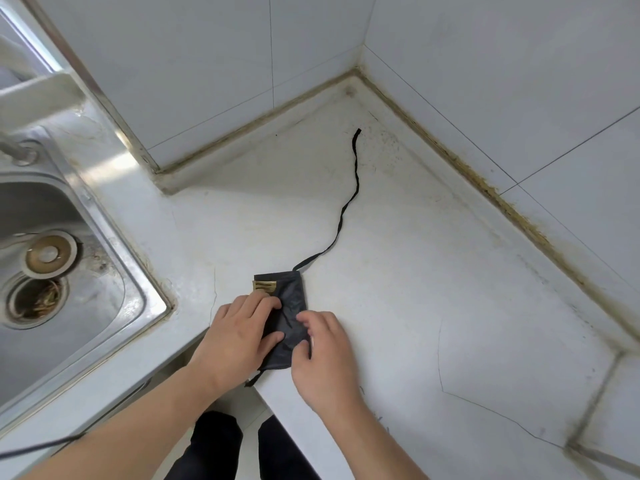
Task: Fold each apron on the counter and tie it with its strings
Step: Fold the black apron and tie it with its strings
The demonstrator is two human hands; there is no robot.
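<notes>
The folded black apron lies lengthwise away from the person; left hand and right hand press it with loosely spread fingers, its string trailing toward the corner.

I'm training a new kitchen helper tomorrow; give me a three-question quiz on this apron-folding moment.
1. True or false: the long string is wound around the folded apron.
2. Which touches the apron: A left hand only, B right hand only, C both?
3. Fill in: on the person's left, set into the counter, is a steel ____.

Key: 1 false; 2 C; 3 sink.
</notes>
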